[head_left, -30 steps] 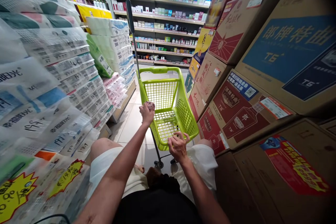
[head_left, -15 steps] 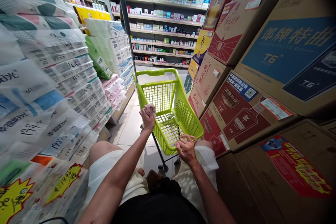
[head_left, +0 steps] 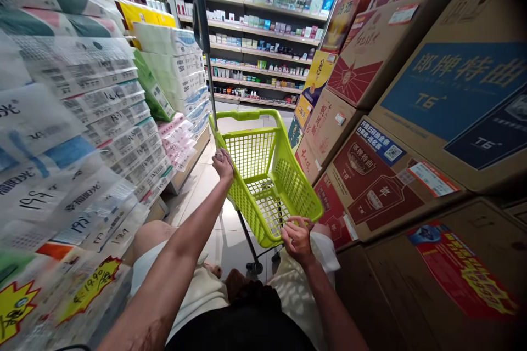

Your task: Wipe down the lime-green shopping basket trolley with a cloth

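Note:
A lime-green shopping cart basket (head_left: pixel 296 181) stands directly in front of me on a dark frame; its latticed inside shows no goods. My left hand (head_left: pixel 224 165) is closed around a crumpled pinkish-grey cloth (head_left: pixel 219 155), pressed to the basket's left rim near the far corner. Most of the cloth is hidden by the fingers. At the near end, my right hand (head_left: pixel 297 237) curls its fingers over the rim and grips it. A dark upright pole (head_left: pixel 202 27) rises by the basket's far left corner.
Wrapped tissue packs (head_left: pixel 115 115) with handwritten prices are stacked close on the left. Cardboard cartons (head_left: pixel 432 82) form a wall on the right, near the basket. Shelves (head_left: pixel 259 38) of small boxes and bottles stand across the aisle's far end. Pale floor tiles (head_left: pixel 193 197) lie below.
My left hand has slid with the cloth along the left rim, away from me and slightly left. My right hand stays on the near rim. The view has shifted slightly.

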{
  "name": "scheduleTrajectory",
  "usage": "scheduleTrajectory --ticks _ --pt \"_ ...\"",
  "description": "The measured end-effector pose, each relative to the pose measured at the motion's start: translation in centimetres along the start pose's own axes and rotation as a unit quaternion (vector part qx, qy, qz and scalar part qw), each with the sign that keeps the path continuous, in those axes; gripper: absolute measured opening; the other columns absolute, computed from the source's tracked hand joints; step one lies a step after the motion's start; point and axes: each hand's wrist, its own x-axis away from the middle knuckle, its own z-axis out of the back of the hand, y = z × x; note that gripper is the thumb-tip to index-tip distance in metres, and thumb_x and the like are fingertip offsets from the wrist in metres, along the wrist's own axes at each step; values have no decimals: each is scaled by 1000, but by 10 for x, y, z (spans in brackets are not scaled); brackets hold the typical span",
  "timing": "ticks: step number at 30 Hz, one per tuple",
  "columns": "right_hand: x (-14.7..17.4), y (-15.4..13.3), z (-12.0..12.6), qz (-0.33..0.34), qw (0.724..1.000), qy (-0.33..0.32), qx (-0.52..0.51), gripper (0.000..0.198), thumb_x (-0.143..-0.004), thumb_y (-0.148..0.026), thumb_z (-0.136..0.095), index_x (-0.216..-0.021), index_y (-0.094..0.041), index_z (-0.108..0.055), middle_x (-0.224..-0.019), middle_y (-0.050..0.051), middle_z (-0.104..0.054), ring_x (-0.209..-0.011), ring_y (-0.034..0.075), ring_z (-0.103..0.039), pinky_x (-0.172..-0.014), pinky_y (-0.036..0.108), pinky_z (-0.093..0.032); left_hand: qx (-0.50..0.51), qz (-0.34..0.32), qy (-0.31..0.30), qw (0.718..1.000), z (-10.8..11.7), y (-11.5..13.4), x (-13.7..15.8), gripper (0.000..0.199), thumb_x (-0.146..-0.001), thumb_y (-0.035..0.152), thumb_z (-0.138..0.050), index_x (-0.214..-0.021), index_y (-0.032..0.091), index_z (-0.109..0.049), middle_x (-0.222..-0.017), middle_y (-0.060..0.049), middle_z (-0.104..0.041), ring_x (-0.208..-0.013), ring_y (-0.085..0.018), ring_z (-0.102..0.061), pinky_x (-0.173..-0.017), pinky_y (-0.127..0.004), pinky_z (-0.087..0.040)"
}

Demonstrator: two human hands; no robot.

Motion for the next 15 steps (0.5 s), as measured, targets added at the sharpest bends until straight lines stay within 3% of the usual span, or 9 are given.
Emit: scheduleTrajectory --ticks 2,4,7,10,12,15 --pt "1 3 1 0 1000 -7 -2 39 -104 -22 -45 -65 -22 -53 -66 -1 -60 -99 21 -62 -101 40 -28 -10 3 -19 1000 8 -9 17 13 -96 17 -61 -94 22 -50 -96 -4 -65 -90 -16 -69 -80 -26 -56" --pt "3 6 2 0 1000 -11 -6 39 -104 -22 -45 -66 -22 -54 -66 -1 -61 -98 21 -62 -101 40 -28 -19 8 -28 999 11 -5 15 14 -95 16 -62 -93 22 -50 -97 -5 -64 -86 -16 -68 -76 -26 -57" --pt "3 9 5 -4 1000 -11 -7 39 -104 -22 -45 -67 -23 -57 -66 -1 -62 -98 20 -63 -101 40 -28 -42 7 -8 999 8 21 -17 17 -93 16 -65 -90 22 -49 -96 -6 -61 -83 -18 -67 -74 -28 -58" --pt "1 9 6 -1 1000 -6 0 40 -104 -22 -46 -66 -22 -57 -66 -1 -63 -101 20 -64 -103 41 -26 -79 -1 19 997 3 40 -39 22 -87 11 -69 -90 21 -50 -99 -7 -59 -91 -20 -66 -81 -31 -59" --pt "0 9 6 -1 1000 -3 2 39 -103 -22 -47 -65 -22 -56 -66 -2 -63 -100 20 -63 -104 41 -25 -85 6 18 996 2 39 -32 23 -86 11 -70 -92 21 -50 -100 -6 -59 -97 -21 -66 -87 -32 -58" --pt "0 9 4 -2 1000 -8 7 39 -102 -21 -48 -64 -22 -55 -65 -2 -62 -99 20 -63 -105 41 -24 -68 40 3 997 6 21 11 18 -89 15 -65 -99 22 -51 -101 -5 -60 -98 -21 -66 -91 -34 -58"
